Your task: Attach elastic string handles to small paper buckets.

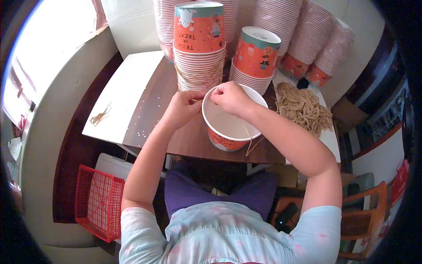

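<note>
An orange paper bucket [226, 143] with a white rim and white inside stands upright at the table's front edge. My left hand [181, 108] is outside its left rim, fingertips pinched on a short end of tan cord. My right hand [232, 97] reaches over the rim, its fingers pressed together against the inner wall near the left hand; what they hold is hidden. A loop of tan cord [250, 140] hangs over the bucket's near right rim. Behind stand a tall stack of upside-down buckets [199, 33], with cords around its lower rims, and a shorter stack [256, 53].
A heap of tan cords [303, 108] lies at the table's right; several loose cords [101, 114] lie at the left. Plastic-wrapped bucket stacks [307, 35] line the back. A red plastic basket [100, 202] is low at the left, a wooden chair [367, 215] at the right.
</note>
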### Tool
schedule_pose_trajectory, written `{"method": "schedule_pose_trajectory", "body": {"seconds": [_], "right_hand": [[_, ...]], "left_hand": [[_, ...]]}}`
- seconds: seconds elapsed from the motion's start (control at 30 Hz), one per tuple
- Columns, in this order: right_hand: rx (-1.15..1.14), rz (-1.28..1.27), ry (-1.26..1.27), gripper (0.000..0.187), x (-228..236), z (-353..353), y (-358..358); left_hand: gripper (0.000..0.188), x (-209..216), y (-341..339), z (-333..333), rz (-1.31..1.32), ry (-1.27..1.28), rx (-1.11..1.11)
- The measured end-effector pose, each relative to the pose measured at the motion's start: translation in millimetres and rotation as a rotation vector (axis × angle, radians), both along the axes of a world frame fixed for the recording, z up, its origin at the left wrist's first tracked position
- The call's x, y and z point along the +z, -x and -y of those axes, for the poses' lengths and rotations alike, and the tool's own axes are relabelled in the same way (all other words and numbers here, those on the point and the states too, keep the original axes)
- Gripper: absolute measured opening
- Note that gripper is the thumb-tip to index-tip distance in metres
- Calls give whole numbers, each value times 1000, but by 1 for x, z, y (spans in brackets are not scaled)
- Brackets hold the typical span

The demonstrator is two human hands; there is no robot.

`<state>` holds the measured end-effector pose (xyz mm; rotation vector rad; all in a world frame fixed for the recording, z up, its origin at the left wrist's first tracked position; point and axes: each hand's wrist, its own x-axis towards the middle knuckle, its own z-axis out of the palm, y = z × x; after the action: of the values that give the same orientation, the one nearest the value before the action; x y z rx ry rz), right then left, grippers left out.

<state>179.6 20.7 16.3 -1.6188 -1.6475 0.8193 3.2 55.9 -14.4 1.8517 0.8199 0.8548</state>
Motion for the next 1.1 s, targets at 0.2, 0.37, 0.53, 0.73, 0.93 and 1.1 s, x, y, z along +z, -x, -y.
{"method": "schedule_pose_trajectory", "body": {"seconds": [0.2, 0.37, 0.53, 0.73, 0.93, 1.1], "right_hand": [[26, 32, -63, 15, -10, -6, -2], [94, 23, 1, 12, -3, 0, 2], [271, 108, 147, 13, 21, 17, -5], [427, 171, 178, 32, 47, 38, -10], [412, 345, 82, 45, 69, 71, -19], [336, 450, -83, 33, 61, 99, -23]], "left_hand": [[25, 2, -1, 1, 47, 65, -38], [21, 16, 7, 9, -171, -1, -34], [16, 30, 2, 41, -347, -289, 77], [16, -5, -2, 75, 7, 32, 162], [13, -6, 9, 100, 382, 518, 69], [6, -12, 21, 119, 572, 451, 53]]}}
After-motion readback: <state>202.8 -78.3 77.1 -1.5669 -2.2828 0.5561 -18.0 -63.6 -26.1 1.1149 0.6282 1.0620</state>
